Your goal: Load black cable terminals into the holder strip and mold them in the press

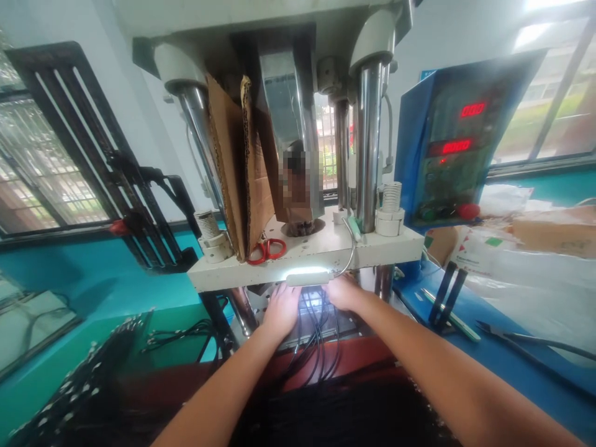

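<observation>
Both of my arms reach forward beneath the front edge of a pale machine plate (391, 249). My left hand (282, 309) is left of a bundle of thin black cables (319, 338), its fingertips lost under a small lit lamp (307, 280). On the other side of the cables is my right hand (343, 292), close to the lamp's right end, its fingers mostly hidden. Between the hands, the cables run from a brightly lit spot down toward me. Whether either hand grips a cable cannot be made out.
Red-handled scissors (267, 251) and folded cardboard (237, 174) rest on the plate between steel columns (371, 143). Cable bundles (84, 379) lie on the green surface at left. Pliers (493, 330) lie on the blue bench (521, 366), beside a control box (419, 143) with red digits.
</observation>
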Demonstrator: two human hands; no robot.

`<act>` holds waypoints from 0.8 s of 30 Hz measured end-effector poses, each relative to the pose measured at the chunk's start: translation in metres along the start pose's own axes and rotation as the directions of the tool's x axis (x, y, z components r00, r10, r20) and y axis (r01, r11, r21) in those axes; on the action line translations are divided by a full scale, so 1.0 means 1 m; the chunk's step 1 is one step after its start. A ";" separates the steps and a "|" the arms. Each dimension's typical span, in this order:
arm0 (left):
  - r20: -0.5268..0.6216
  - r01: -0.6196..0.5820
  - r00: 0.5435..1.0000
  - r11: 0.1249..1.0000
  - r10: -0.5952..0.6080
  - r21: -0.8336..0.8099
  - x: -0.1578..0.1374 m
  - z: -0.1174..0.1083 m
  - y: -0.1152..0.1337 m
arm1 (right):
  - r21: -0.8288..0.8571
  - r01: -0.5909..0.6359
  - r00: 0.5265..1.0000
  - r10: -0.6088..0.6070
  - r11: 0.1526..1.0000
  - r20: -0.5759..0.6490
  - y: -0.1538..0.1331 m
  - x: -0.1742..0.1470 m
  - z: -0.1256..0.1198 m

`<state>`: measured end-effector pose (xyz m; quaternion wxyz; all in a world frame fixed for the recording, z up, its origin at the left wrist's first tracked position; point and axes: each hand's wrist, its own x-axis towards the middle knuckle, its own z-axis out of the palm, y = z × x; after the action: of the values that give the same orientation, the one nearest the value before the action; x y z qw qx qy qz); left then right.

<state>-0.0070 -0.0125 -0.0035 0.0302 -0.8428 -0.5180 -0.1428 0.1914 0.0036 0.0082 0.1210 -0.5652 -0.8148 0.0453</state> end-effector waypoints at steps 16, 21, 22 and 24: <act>0.001 -0.115 0.993 0.989 0.115 -0.095 0.023 -0.019 0.012 | 0.085 -0.244 0.939 0.257 0.966 -0.230 0.002 -0.055 -0.015; 0.027 -0.147 0.988 0.986 0.150 -0.079 0.031 -0.012 0.024 | 0.080 -0.243 0.937 0.256 0.967 -0.238 -0.005 -0.039 -0.013; 0.037 -0.144 0.988 0.987 0.147 -0.073 0.035 -0.010 0.024 | 0.078 -0.250 0.934 0.261 0.965 -0.242 -0.007 -0.038 -0.012; 0.058 -0.137 0.988 0.989 0.140 -0.056 0.043 -0.004 0.024 | 0.073 -0.276 0.924 0.285 0.958 -0.256 -0.013 -0.037 -0.012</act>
<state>0.0312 0.0130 0.0147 0.0022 -0.8814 -0.4548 -0.1276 0.1950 -0.0365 0.0174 0.2304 -0.6746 -0.7013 0.0009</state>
